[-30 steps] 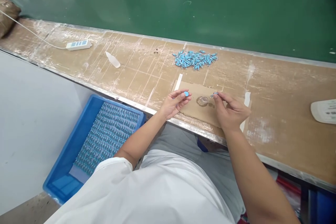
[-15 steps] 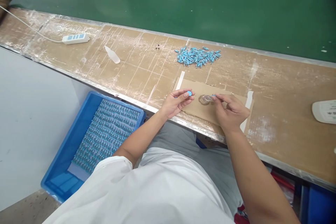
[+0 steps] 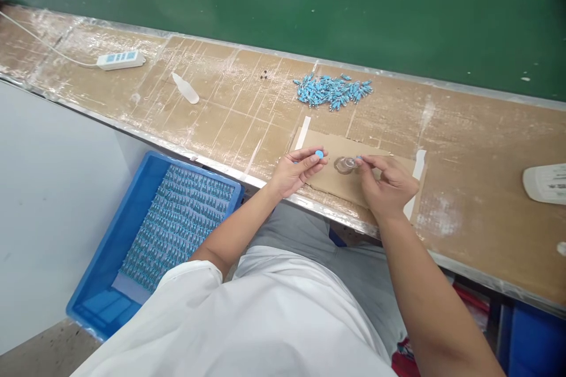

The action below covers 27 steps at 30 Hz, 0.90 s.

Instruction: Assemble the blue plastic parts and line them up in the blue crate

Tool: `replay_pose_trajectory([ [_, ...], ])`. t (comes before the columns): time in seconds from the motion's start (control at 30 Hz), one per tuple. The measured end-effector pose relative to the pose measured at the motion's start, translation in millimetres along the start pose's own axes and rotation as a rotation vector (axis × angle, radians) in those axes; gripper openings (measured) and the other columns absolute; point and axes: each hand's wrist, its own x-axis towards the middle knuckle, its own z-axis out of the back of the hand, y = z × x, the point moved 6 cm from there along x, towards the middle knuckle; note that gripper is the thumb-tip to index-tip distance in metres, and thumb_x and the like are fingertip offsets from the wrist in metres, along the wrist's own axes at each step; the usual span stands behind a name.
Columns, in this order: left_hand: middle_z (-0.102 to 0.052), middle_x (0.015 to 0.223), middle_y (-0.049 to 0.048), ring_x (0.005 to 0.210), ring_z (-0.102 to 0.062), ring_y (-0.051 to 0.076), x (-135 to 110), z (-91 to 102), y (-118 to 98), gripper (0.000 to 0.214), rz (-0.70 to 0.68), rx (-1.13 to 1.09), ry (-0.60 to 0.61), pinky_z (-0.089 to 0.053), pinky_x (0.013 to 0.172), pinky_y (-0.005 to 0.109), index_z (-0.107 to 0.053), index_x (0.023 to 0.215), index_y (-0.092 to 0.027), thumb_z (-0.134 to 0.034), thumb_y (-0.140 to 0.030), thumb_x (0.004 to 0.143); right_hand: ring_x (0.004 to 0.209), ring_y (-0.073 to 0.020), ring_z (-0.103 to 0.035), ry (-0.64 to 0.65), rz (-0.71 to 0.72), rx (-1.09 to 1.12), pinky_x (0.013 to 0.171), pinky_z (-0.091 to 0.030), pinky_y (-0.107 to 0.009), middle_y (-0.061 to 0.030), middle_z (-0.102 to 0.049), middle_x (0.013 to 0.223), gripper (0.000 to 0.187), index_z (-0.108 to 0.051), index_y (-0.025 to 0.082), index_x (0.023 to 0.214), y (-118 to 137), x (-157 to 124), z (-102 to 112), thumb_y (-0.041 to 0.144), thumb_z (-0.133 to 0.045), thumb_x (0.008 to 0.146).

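My left hand (image 3: 294, 171) pinches a small blue cap-like part (image 3: 319, 154) between thumb and fingers, just above the near edge of a cardboard sheet (image 3: 327, 147) taped to the bench. My right hand (image 3: 387, 184) is closed on a small blue piece (image 3: 358, 159) and holds its tip at a small clear round dish (image 3: 344, 164) standing on the cardboard. Both hands are a few centimetres apart, either side of the dish. A heap of several blue parts (image 3: 332, 91) lies farther back on the bench.
A blue tray (image 3: 106, 247) with rows of blue parts sits low at my left. On the brown bench (image 3: 486, 147) lie a white power strip (image 3: 120, 59), a small clear bottle (image 3: 186, 88) on its side, and a white object (image 3: 546, 182) at the right edge. A green belt (image 3: 354, 6) runs behind.
My right hand has brought its blue piece left and down to the clear dish. The left hand has stayed nearly still with its blue cap. The view has tilted slightly.
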Motion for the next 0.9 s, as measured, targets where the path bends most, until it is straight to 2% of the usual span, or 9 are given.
replay_pose_trajectory([
  [0.17,-0.077,0.100,0.0067,0.084,-0.074,0.010,-5.4,-2.7,-0.2,0.020,0.018,-0.024,-0.054,-0.055,0.088,0.018,-0.077,0.102,-0.014,-0.076,-0.011,0.082,0.079,-0.0223,-0.070,-0.124,-0.133,0.147,0.079,-0.059,-0.040,-0.0058,-0.074,0.089,0.018,-0.076,0.022,0.096,-2.9,-1.6,6.9,0.036,-0.079,0.086],
  [0.3,-0.077,0.097,0.0070,0.082,-0.075,0.011,-15.6,-13.1,2.5,0.013,0.017,-0.041,-0.041,-0.057,0.081,0.017,-0.077,0.098,-0.013,-0.074,-0.013,0.085,0.080,-0.0224,-0.070,-0.144,-0.222,0.279,0.080,-0.059,-0.039,-0.0085,-0.075,0.094,0.025,-0.078,0.020,0.103,-1.1,-2.4,7.2,0.033,-0.082,0.082],
  [0.4,-0.077,0.098,0.0084,0.084,-0.075,0.013,-22.8,-19.2,9.6,0.014,0.056,-0.042,-0.056,-0.057,0.083,0.020,-0.077,0.098,-0.012,-0.075,-0.016,0.085,0.082,-0.0230,-0.072,-0.167,-0.286,0.331,0.080,-0.060,-0.038,-0.0086,-0.076,0.093,0.022,-0.080,0.019,0.095,11.4,-0.6,9.8,0.032,-0.086,0.079],
  [0.53,-0.077,0.101,0.0096,0.088,-0.076,0.016,-34.6,-32.8,14.6,0.017,0.059,-0.052,-0.009,-0.057,0.079,0.021,-0.078,0.098,-0.012,-0.078,-0.022,0.084,0.082,-0.0222,-0.073,-0.216,-0.408,0.478,0.084,-0.062,-0.039,-0.0069,-0.076,0.091,0.021,-0.080,0.018,0.091,44.1,0.6,18.5,0.029,-0.089,0.075],
  [0.6,-0.077,0.102,0.0090,0.090,-0.076,0.017,-42.8,-43.1,14.2,0.020,0.058,-0.057,0.042,-0.057,0.077,0.020,-0.078,0.099,-0.014,-0.080,-0.025,0.082,0.083,-0.0224,-0.074,-0.208,-0.405,0.538,0.084,-0.062,-0.040,-0.0057,-0.076,0.091,0.019,-0.080,0.019,0.090,65.3,1.2,22.5,0.025,-0.089,0.075],
  [0.73,-0.078,0.100,0.0083,0.089,-0.076,0.018,-59.2,-59.2,11.6,0.032,0.086,-0.033,0.087,-0.058,0.080,0.022,-0.078,0.103,-0.015,-0.085,-0.032,0.077,0.085,-0.0217,-0.075,-0.191,-0.299,0.616,0.084,-0.063,-0.039,-0.0033,-0.077,0.092,0.016,-0.080,0.024,0.092,98.9,2.6,27.2,0.017,-0.085,0.078],
  [0.9,-0.078,0.095,0.0097,0.090,-0.076,0.019,-68.3,-66.6,10.2,0.046,0.099,-0.006,0.128,-0.058,0.082,0.022,-0.077,0.110,-0.013,-0.087,-0.039,0.073,0.087,-0.0203,-0.075,-0.184,-0.237,0.605,0.081,-0.066,-0.035,-0.0005,-0.076,0.094,0.019,-0.080,0.026,0.095,112.9,1.6,26.7,0.012,-0.081,0.081],
])
